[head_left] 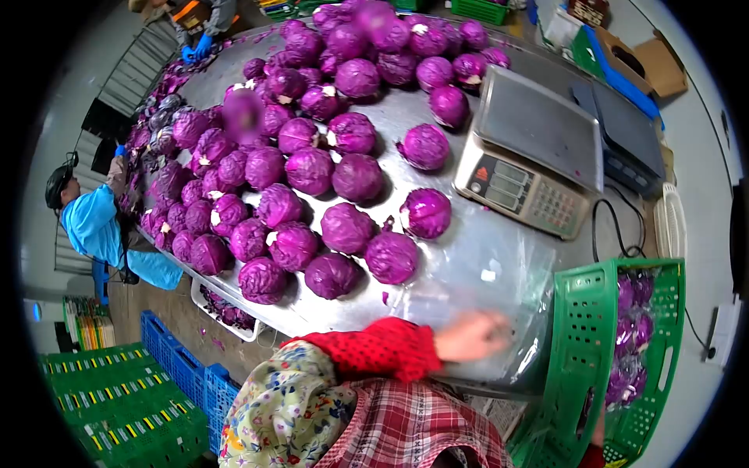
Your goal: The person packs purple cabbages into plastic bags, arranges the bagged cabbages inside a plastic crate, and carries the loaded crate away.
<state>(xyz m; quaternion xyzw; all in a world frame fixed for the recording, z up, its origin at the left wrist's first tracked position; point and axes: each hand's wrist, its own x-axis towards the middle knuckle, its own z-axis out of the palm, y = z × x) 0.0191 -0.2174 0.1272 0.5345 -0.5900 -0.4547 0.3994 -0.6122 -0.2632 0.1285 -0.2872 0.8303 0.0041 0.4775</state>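
My left hand point(474, 335), blurred by motion, is over clear plastic bags point(499, 273) at the table's front edge; its finger pose is smeared. Many purple cabbages point(347, 228) cover the metal table to the left and ahead of it. The nearest loose ones lie beside the bags, one with a white stem end point(426, 213). My right hand point(599, 430) shows only as a sliver of skin low at the green crate point(581, 343), its fingers hidden. Inside that crate are cabbages in clear plastic point(633, 331).
A digital scale point(530, 148) stands at the table's right, with a second scale point(624, 140) behind it. Two other people work at the left, one in blue sleeves point(94, 226), one with blue gloves point(197, 49). Green crates point(117, 398) are stacked lower left; a white tub point(226, 312) holds trimmings.
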